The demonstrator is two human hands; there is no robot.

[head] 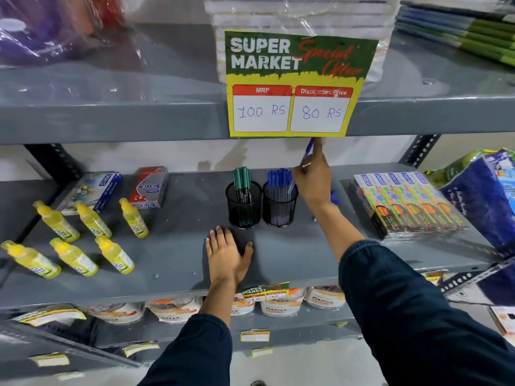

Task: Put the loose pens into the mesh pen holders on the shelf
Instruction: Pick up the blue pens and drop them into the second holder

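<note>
Two black mesh pen holders stand side by side on the grey middle shelf (172, 254). The left holder (243, 208) has green pens in it, the right holder (279, 207) blue pens. My right hand (313, 181) is raised just right of the right holder and grips a blue pen (307, 153) that points up toward the price sign. A loose blue pen (335, 196) lies on the shelf behind my right wrist, mostly hidden. My left hand (227, 253) rests flat on the shelf in front of the left holder, fingers spread, holding nothing.
Several yellow glue bottles (83, 238) lie at the shelf's left, with two boxes (122, 190) behind them. Colourful pencil packs (409, 201) sit at the right. A green and yellow price sign (292, 84) hangs from the upper shelf, above the holders.
</note>
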